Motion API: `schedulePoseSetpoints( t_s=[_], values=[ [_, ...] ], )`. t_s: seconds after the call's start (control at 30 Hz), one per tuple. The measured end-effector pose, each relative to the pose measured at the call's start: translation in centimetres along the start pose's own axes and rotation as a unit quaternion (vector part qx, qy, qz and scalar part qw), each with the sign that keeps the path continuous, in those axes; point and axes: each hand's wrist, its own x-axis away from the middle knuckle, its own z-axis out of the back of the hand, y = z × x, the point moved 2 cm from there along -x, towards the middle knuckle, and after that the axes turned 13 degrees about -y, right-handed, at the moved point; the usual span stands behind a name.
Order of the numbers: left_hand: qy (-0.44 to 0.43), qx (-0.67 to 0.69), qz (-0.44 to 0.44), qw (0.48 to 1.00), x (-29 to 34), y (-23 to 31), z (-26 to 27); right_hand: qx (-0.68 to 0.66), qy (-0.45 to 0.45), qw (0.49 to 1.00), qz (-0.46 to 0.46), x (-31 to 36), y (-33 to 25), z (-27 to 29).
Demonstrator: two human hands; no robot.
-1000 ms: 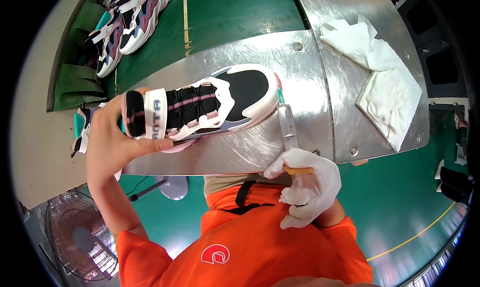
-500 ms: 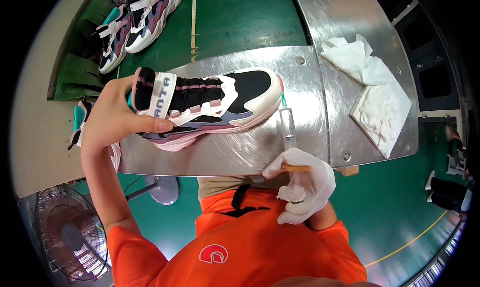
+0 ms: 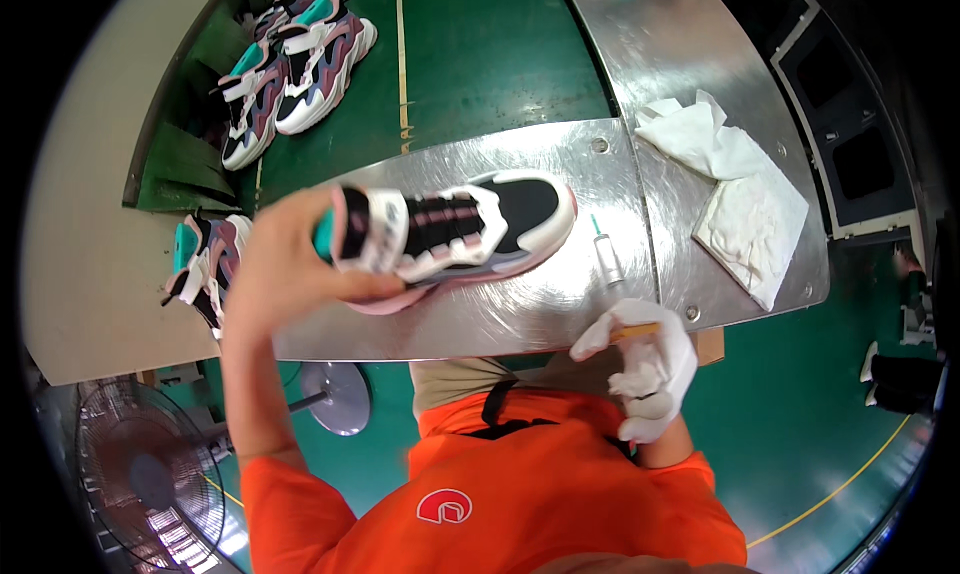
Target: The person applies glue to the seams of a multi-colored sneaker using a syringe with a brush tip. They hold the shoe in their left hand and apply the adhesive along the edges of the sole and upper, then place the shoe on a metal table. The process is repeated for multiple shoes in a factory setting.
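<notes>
A sneaker (image 3: 455,226) in black, white, pink and purple points its toe to the right over the metal worktable. Its heel and collar are in the grip of my bare left hand (image 3: 285,269), which is slightly blurred, with the thumb along the near side. My right hand (image 3: 660,374) wears a white glove and is closed around a clear syringe (image 3: 608,261) with an amber flange and a thin green tip. That tip points away from me, just right of the sneaker's toe and apart from it.
The metal worktable (image 3: 500,319) borders a green conveyor belt (image 3: 490,54). Several similar sneakers (image 3: 325,69) stand at its far left; another shoe (image 3: 212,264) is beside my left wrist. Crumpled white cloth (image 3: 750,219) lies at right. A fan (image 3: 150,479) stands lower left.
The syringe tip was at the sneaker's toe edge; now a gap separates them. My left hand has shifted right with the sneaker, and the sneaker has turned slightly.
</notes>
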Motion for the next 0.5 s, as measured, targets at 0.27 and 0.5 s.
schedulePoseSetpoints(
  t_s=[0.27, 0.5],
  values=[
    [0.257, -0.347, -0.171, 0.886, 8.2, 1.6, -9.4, 0.168, 0.128, 0.977, 0.013, 0.2, -2.4, 0.6],
    [0.286, -0.347, -0.183, 0.874, 10.3, 0.9, -13.0, 0.306, 0.083, 0.948, -0.011, -1.5, -2.3, -0.2]
  ],
)
